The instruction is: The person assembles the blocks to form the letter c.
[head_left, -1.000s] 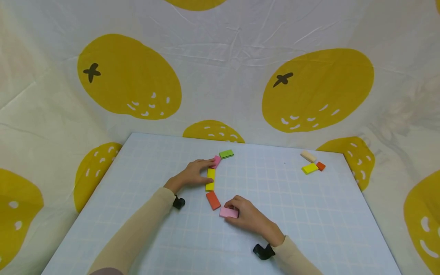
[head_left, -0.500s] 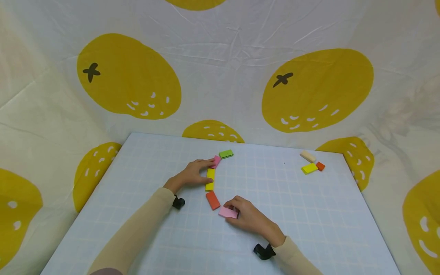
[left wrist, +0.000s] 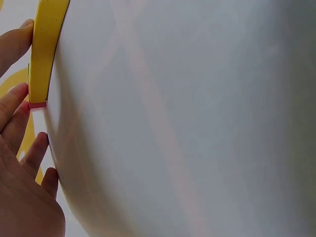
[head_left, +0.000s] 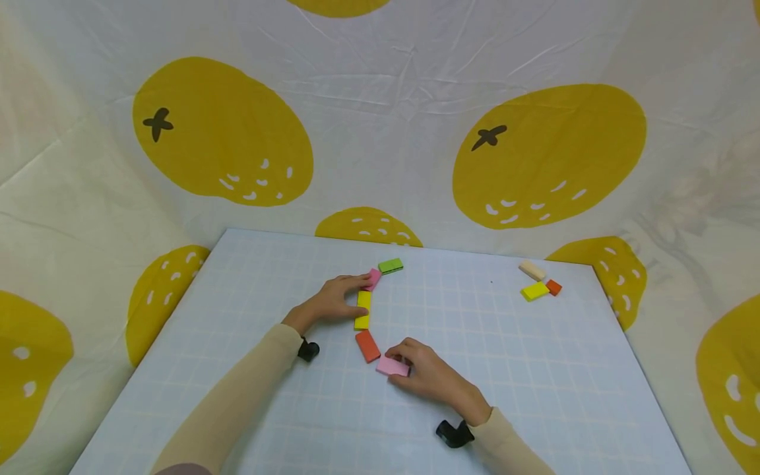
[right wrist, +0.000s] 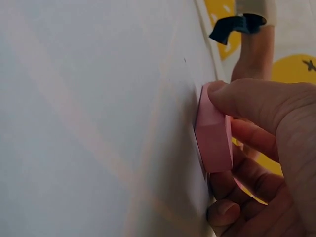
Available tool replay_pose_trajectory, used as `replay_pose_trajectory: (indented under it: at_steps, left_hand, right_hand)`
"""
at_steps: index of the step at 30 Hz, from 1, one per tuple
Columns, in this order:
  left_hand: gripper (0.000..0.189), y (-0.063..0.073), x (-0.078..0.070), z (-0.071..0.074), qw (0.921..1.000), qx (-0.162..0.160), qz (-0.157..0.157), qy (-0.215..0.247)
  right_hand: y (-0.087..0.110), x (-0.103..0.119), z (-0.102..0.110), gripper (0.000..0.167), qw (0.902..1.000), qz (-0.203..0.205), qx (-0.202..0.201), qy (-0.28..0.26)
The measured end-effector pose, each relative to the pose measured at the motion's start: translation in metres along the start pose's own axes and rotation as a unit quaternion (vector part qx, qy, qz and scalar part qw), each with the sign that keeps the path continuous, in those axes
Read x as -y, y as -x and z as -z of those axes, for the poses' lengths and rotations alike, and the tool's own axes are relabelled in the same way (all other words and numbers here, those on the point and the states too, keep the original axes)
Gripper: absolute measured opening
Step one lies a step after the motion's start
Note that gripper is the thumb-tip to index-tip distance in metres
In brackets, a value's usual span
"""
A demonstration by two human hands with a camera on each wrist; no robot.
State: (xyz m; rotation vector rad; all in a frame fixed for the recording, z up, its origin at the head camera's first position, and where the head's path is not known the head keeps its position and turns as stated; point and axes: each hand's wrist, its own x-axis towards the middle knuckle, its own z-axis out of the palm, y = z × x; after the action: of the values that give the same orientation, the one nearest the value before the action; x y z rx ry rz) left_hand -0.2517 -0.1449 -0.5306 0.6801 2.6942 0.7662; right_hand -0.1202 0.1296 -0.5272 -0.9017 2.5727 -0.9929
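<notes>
My left hand [head_left: 334, 299] rests at a curved row of flat blocks in the head view. Its thumb touches the yellow block [head_left: 363, 302], and its fingertips lie on the darker pink block [head_left: 374, 280], partly covering it. Between the thumb and fingers of my right hand [head_left: 429, 375] is a light pink block [head_left: 392, 365], low on the tabletop; the right wrist view shows the thumb pressing the light pink block's edge [right wrist: 213, 143]. Its near end stands close to the red block [head_left: 367, 346]. A green block [head_left: 390, 266] lies at the row's far end.
At the far right of the table [head_left: 475, 330] lie a beige block [head_left: 532, 270], another yellow block [head_left: 535, 291] and a small orange-red block [head_left: 554, 287]. A white cloth with yellow fruit prints [head_left: 386, 132] hangs behind the table's back edge.
My right hand has shifted the light pink block slightly left, toward the red one. The left hand has stayed in place on the row.
</notes>
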Motion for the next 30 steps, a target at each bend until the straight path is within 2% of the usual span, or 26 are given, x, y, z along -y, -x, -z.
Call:
replay_pose_trajectory:
  at_steps: [11,30]
  left_hand:
    - [0.077,0.0000,-0.0014,-0.0008,0.9999,0.001,0.012,0.007]
    - [0.077,0.0015,-0.0028,0.0010,1.0000,0.001,0.002,0.000]
  right_hand:
    - [-0.0005,-0.0003,0.0008,0.034,1.0000,-0.005,0.003,0.002]
    - [-0.0005,-0.0003,0.0048,0.036,1.0000,0.001,0.009,-0.003]
